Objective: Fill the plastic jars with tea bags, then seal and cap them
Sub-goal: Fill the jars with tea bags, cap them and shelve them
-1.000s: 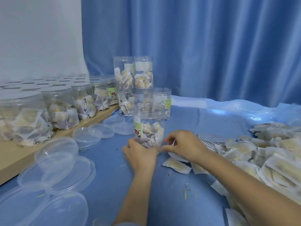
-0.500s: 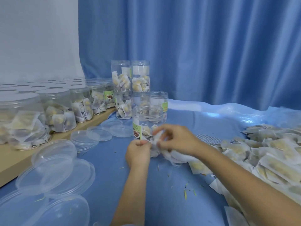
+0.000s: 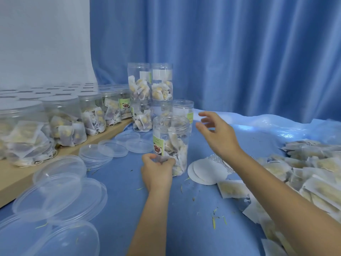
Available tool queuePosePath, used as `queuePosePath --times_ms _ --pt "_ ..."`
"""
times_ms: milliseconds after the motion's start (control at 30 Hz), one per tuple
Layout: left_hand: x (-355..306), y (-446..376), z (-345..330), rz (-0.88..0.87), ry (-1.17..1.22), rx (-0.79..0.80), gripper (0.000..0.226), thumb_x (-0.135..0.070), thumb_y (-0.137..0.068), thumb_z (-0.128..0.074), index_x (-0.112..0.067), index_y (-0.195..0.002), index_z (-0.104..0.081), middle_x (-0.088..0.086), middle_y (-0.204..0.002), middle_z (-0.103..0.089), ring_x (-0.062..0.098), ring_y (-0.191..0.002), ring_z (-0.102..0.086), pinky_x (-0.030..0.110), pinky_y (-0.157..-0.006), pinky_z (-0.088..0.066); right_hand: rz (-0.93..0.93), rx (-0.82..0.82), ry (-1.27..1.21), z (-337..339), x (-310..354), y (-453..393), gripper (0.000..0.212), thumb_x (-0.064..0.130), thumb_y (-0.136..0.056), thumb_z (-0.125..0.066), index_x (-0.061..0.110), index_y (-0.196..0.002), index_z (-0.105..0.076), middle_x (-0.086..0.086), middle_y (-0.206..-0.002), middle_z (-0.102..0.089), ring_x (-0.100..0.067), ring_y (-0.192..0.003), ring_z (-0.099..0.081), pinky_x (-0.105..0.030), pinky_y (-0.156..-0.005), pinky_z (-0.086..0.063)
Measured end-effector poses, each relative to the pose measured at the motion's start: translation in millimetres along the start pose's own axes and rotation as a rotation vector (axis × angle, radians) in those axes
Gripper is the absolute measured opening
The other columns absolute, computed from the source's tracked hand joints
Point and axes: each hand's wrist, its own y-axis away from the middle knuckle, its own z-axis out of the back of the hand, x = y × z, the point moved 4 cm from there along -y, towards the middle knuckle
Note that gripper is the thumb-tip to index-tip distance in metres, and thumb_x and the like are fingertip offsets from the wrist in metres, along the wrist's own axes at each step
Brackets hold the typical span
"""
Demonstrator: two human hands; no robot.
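Tea bags fill the lower half of the clear, uncapped plastic jar with a green label [image 3: 171,145], which stands upright on the blue-covered tabletop [image 3: 184,228] just ahead of you. Your left hand [image 3: 156,170] has its grip closed around the jar's base, fingers [image 3: 167,161] curled against the wall. Your right hand [image 3: 215,133] hovers beside the jar's open mouth, grip open and empty, fingers spread, not touching it. Just right of the jar lie round white seal discs [image 3: 204,171], overlapping. Further right spreads a heap of loose white tea bags [image 3: 304,174]. Behind the jar stand more clear jars of tea bags, stacked two high [image 3: 150,85]. To your left, clear round plastic lids [image 3: 60,189] lie scattered and stacked, and a wooden shelf [image 3: 16,176] carries rows of capped, filled jars [image 3: 62,121]. A blue curtain [image 3: 239,52] hangs behind.
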Motion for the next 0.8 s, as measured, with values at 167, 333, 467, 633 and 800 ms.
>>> queuePosePath --times_ms 167,333,467,633,800 --pt "5.9 -2.0 -8.7 0.0 0.007 0.032 0.023 -0.032 -0.082 -0.067 -0.017 -0.081 -0.049 0.007 -0.09 -0.068 0.027 -0.088 -0.066 0.039 -0.086 -0.051 -0.182 0.498 0.432 -5.0 -51.0 26.0 0.036 0.045 -0.073 -0.073 0.026 -0.102 -0.063 0.008 -0.094 -0.061 -0.012 -0.089 -0.057 -0.021 -0.076 -0.045" --pt "10.2 -4.5 -13.2 -0.018 -0.002 0.083 0.015 -0.015 -0.087 -0.055 -0.025 -0.078 -0.048 0.009 -0.096 -0.068 0.029 -0.093 -0.065 0.041 -0.09 -0.05 -0.195 0.602 0.679 -14.5 -64.9 39.1 0.071 0.063 -0.067 -0.068 0.026 -0.126 -0.051 0.0 -0.121 -0.048 -0.022 -0.116 -0.047 -0.035 -0.092 -0.04" --pt "11.0 -2.9 -16.9 -0.03 -0.023 0.16 0.019 -0.008 -0.086 -0.049 -0.026 -0.086 -0.053 0.008 -0.103 -0.068 0.028 -0.099 -0.063 0.04 -0.094 -0.048 -0.139 0.622 0.781 -16.0 -63.4 41.3 0.041 0.058 -0.074 -0.059 0.02 -0.09 -0.059 -0.002 -0.098 -0.052 -0.023 -0.095 -0.052 -0.027 -0.066 -0.037" --pt "10.9 -0.7 -13.9 0.008 -0.015 0.118 0.021 -0.007 -0.083 -0.053 -0.028 -0.076 -0.056 0.007 -0.099 -0.067 0.027 -0.091 -0.063 0.037 -0.09 -0.051 -0.023 0.574 0.887 -19.4 -56.5 44.0 0.034 0.043 -0.087 -0.042 0.014 -0.073 -0.051 -0.008 -0.09 -0.059 -0.023 -0.077 -0.047 -0.026 -0.064 -0.034" --pt "9.0 -0.1 -11.7 0.044 0.027 0.119 0.018 -0.007 -0.081 -0.056 -0.024 -0.076 -0.059 0.004 -0.086 -0.065 0.024 -0.083 -0.061 0.041 -0.091 -0.052 0.161 0.384 0.85 -11.1 -40.3 43.9 0.023 0.029 -0.089 -0.041 0.014 -0.076 -0.051 -0.006 -0.091 -0.064 -0.026 -0.086 -0.058 -0.028 -0.061 -0.032"
